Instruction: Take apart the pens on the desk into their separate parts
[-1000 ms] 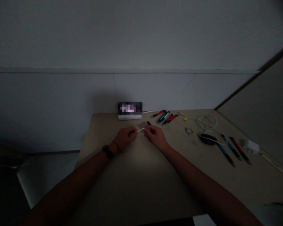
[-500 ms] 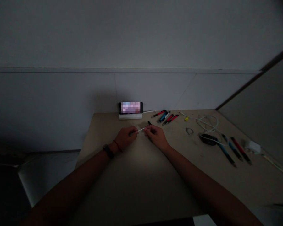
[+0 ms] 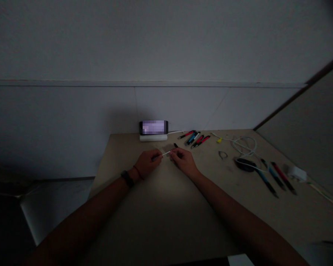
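Observation:
Above the table's middle, a thin white rod (image 3: 165,153) spans the short gap between my two hands; it looks like a pen refill, but it is too small to be sure. My left hand (image 3: 149,162), with a dark band and a red string at the wrist, is closed around its left end, where something dark shows between the fingers. The fingertips of my right hand (image 3: 184,159) pinch the other end. Just behind the right fingers, a small black tip (image 3: 175,145) sticks out, the rest of it hidden.
A phone (image 3: 154,127) leans by the wall on a white block (image 3: 153,137). Several pens (image 3: 194,138) lie right of it. Farther right are a white cable (image 3: 245,151), a black oval object (image 3: 244,164), more pens (image 3: 283,178), a small loop (image 3: 222,154) and a white plug (image 3: 297,173).
The picture on the phone screen has changed. Both hands and the white rod stay almost where they were; the view has shifted very slightly.

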`<state>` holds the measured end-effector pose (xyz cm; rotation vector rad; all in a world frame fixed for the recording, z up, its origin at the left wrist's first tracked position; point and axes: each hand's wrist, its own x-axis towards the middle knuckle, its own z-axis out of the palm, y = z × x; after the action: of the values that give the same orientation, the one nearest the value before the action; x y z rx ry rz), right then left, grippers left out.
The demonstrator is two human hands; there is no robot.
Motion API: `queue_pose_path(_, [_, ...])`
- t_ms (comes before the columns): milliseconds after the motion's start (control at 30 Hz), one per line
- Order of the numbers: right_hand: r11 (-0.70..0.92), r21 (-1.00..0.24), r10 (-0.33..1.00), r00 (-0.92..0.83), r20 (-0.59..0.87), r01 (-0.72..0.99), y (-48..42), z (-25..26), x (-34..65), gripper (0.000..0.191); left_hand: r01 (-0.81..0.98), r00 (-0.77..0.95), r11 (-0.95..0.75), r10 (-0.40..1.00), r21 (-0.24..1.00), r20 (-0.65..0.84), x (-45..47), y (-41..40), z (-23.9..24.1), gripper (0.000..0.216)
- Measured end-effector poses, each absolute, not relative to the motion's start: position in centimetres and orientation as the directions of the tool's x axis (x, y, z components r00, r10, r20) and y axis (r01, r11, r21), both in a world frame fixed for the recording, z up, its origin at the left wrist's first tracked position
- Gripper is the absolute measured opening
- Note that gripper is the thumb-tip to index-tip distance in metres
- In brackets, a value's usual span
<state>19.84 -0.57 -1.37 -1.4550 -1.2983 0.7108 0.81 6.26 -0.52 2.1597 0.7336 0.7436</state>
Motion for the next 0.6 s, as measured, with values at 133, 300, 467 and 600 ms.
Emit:
queue_pose_path(133, [0.109,-0.930,0.949,0.242,0.203,0.351,-0.48,-1.48,19.89,0.035,0.272,0.672,-0.568,0.690,0.777,0.269,0.83,6.29,-0.57,0.024])
queue_pose_path(300, [0.100,-0.928,0.948,0.249,0.198,0.359,-0.48,-1.64,19.94,0.034,0.274,0.675,-0.569,0.688,0.776,0.266,0.84,6.41,-0.65,0.024])
queue_pose_path(467, [0.105,-0.932,0.949,0.245,0.198,0.348,-0.49,-1.69,19.96,0.033,0.266,0.669,-0.564,0.692,0.781,0.271,0.84,6.37,-0.67,0.024])
queue_pose_path(600, [0.101,-0.934,0.948,0.251,0.195,0.344,-0.45,-1.58,19.91,0.034,0.271,0.666,-0.561,0.696,0.782,0.269,0.82,6.27,-0.61,0.024])
